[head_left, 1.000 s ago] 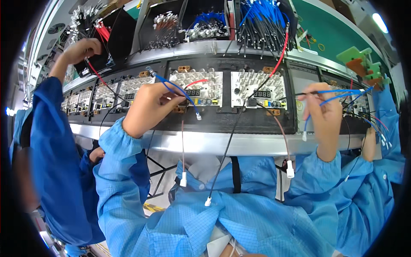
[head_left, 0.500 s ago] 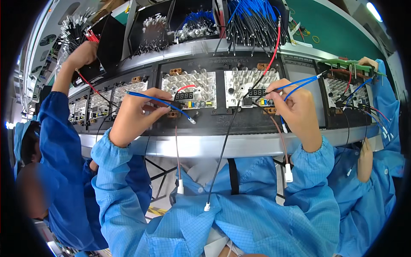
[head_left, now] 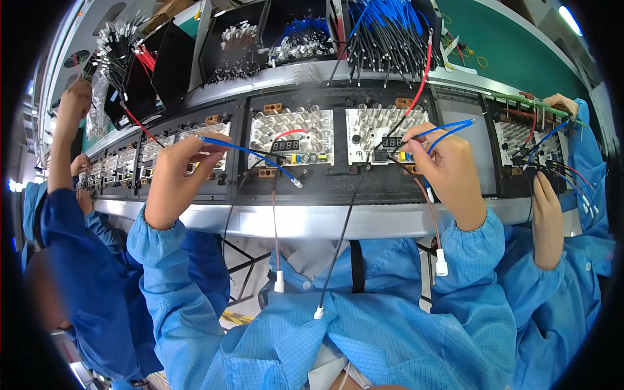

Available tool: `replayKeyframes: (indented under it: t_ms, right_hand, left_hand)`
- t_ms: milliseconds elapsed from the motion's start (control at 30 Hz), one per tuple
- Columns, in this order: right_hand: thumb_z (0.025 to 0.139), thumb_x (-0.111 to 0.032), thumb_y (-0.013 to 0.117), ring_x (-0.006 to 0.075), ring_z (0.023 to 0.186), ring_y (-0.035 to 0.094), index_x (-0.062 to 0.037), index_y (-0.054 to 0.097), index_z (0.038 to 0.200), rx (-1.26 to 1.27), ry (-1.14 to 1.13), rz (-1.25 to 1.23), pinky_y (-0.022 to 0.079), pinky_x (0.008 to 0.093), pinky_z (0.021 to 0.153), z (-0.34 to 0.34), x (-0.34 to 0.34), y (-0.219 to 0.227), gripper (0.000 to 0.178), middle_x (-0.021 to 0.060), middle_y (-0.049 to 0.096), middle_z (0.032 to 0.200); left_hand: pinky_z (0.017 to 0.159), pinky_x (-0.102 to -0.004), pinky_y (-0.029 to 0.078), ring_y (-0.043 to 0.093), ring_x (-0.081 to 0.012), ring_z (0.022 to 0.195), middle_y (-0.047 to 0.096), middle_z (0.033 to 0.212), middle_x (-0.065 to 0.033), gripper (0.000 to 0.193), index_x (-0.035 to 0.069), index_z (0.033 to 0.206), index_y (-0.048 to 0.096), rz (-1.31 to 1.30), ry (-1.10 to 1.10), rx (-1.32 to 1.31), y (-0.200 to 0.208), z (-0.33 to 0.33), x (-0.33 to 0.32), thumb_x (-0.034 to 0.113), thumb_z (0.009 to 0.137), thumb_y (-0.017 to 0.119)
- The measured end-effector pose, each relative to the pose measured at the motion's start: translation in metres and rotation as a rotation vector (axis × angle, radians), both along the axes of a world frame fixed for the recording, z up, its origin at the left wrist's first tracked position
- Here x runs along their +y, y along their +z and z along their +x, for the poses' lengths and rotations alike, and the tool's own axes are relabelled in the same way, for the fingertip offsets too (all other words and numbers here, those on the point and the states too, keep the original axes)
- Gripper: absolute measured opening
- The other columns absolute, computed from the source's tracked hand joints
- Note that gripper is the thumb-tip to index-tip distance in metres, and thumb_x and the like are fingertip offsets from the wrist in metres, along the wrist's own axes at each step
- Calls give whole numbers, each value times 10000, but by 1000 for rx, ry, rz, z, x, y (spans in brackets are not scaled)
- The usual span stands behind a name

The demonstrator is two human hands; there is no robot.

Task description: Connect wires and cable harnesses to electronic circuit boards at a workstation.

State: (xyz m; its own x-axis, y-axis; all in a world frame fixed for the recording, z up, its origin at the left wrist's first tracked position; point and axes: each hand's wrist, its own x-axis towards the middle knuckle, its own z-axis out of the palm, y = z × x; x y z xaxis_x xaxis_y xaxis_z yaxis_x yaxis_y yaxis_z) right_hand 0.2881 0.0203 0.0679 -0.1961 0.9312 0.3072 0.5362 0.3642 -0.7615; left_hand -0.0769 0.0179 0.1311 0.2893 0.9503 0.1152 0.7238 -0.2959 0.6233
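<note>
My left hand point(head_left: 175, 179) is over the front of the boards, thumb and index finger apart, close to the end of a blue wire point(head_left: 250, 153). That wire slants across the left circuit board point(head_left: 312, 136), which has a dark digit display, and ends in a pale tip. At the right circuit board point(head_left: 361, 123), my right hand point(head_left: 448, 172) pinches a looped blue wire point(head_left: 448, 127) beside the display; its fingertips partly hide the contact. A red wire point(head_left: 424, 81) rises from this board. A black wire point(head_left: 341, 237) and a brown wire point(head_left: 432, 218) hang over the front edge.
Black bins hold blue-and-black wires point(head_left: 383, 49) and white-ended wires point(head_left: 302, 42). A metal rail point(head_left: 292, 221) runs along the front. On the left, a co-worker's arm point(head_left: 62, 156) reaches up; on the right, another co-worker's hand point(head_left: 548, 221) is by a board.
My left hand has drawn back leftward and its fingers have parted from the wiring. My right hand stays nearly in place. The left co-worker's hand has left the bin and moved further left.
</note>
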Motion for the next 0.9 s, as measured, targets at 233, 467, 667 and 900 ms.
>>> replayKeyframes:
  t_ms: [233,467,667,900]
  right_hand:
    - [858,12,580,131,641,631,44,629,885,-101,54,-32,460,240,537,7,-6,-1,65,89,657,822]
    - [837,25,611,73,659,578,24,629,1005,-16,108,-32,400,185,520,22,-9,-7,169,62,623,807]
    - [879,-250,614,121,669,538,45,627,1130,24,102,15,407,265,575,40,-4,2,387,77,559,749]
    - [986,-497,330,127,742,476,63,587,1208,129,-7,96,362,253,647,53,8,-20,655,67,505,819]
  left_hand:
    - [749,-272,525,678,-191,855,693,909,-105,187,-18,1002,646,120,175,47,6,5,-37,-70,829,596]
    - [615,-267,465,624,-196,656,655,755,-111,180,-16,900,674,327,279,-16,-35,8,-73,-106,750,629]
    - [505,-257,417,584,-166,589,635,708,-98,115,17,905,692,92,310,-12,-49,13,-84,18,822,613]
    - [557,-327,471,595,-281,567,630,711,-145,125,15,921,689,-111,98,-126,-68,30,-87,66,857,594]
